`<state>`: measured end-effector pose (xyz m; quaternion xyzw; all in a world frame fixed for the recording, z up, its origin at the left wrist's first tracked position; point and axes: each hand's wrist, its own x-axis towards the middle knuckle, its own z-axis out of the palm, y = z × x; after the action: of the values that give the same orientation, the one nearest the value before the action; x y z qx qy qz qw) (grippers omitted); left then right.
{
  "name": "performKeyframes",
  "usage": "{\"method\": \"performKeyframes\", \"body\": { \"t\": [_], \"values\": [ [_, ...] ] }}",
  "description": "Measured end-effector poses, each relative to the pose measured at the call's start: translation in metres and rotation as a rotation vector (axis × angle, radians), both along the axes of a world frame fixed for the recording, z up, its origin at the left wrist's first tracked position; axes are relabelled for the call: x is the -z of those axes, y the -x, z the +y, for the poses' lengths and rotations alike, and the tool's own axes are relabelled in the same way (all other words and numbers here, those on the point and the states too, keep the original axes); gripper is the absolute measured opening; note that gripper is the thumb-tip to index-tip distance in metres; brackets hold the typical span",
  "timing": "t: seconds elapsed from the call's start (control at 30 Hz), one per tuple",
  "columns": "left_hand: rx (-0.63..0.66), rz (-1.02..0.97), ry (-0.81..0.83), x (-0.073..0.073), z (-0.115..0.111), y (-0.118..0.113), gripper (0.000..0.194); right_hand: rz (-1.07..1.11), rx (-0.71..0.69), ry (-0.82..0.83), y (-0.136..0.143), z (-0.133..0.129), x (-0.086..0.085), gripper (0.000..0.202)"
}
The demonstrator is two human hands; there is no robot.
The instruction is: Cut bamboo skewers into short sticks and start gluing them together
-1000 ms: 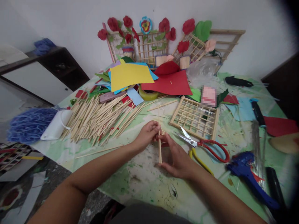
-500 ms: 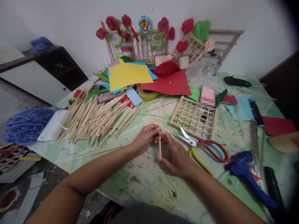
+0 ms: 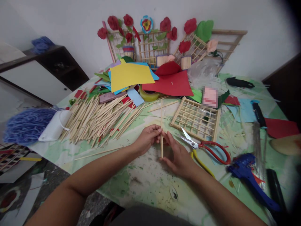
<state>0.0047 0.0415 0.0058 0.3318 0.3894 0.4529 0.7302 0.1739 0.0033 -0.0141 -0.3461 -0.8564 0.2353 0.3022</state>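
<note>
Upright in front of me stand thin wooden sticks (image 3: 161, 144), one long and at least one shorter, lined up side by side. My left hand (image 3: 150, 138) pinches them near the middle between thumb and fingers. From the right, my right hand (image 3: 177, 155) holds them too, its thumb at the near end and its fingertips close to my left fingers. Part of the grip is hidden behind the sticks. Beside my right hand lie red-handled scissors (image 3: 202, 146), blades apart, and a yellow-handled tool (image 3: 201, 163). A wooden stick lattice (image 3: 195, 119) rests just beyond them.
A heap of loose sticks (image 3: 94, 117) spreads at the left, by blue yarn (image 3: 28, 125) and a white glue gun-like block (image 3: 55, 125). A blue glue gun (image 3: 254, 179) lies right. Coloured sheets (image 3: 131, 77) and lattices with paper flowers (image 3: 154, 44) stand at the back.
The sticks have straightened slightly, and their near ends sit more evenly together. Both hands stay almost in place, with the view shifted a little.
</note>
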Motion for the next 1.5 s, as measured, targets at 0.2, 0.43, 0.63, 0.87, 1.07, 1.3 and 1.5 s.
{"method": "performKeyframes", "body": {
  "t": [0.2, 0.43, 0.63, 0.87, 1.07, 1.3, 1.5],
  "values": [
    [0.08, -0.023, 0.008, -0.002, 0.0011, 0.0035, 0.024, 0.027, 0.038, 0.002, -0.0002, -0.0001, 0.0018, 0.092],
    [0.184, 0.124, -0.021, 0.0008, -0.0007, 0.0038, 0.024, 0.051, 0.05, 0.015, 0.0006, 0.0004, -0.0027, 0.093],
    [0.161, 0.195, -0.075, 0.0025, 0.0001, 0.0045, 0.026, 0.066, 0.032, 0.067, 0.001, 0.001, -0.0008, 0.096],
    [0.164, 0.174, -0.083, -0.0009, -0.0019, 0.0045, 0.024, 0.079, 0.033, 0.078, 0.0009, 0.0007, -0.0044, 0.096],
    [0.097, 0.091, -0.002, -0.0001, -0.0028, 0.0027, 0.026, 0.094, 0.059, 0.083, -0.001, -0.0002, -0.007, 0.1],
    [0.069, 0.114, 0.043, 0.0001, -0.0021, 0.0053, 0.026, 0.096, 0.055, 0.067, -0.001, 0.0002, -0.0042, 0.093],
    [0.077, 0.12, 0.015, 0.0009, -0.0024, 0.0049, 0.024, 0.094, 0.081, 0.049, -0.0013, 0.0009, -0.002, 0.091]
  ]
}}
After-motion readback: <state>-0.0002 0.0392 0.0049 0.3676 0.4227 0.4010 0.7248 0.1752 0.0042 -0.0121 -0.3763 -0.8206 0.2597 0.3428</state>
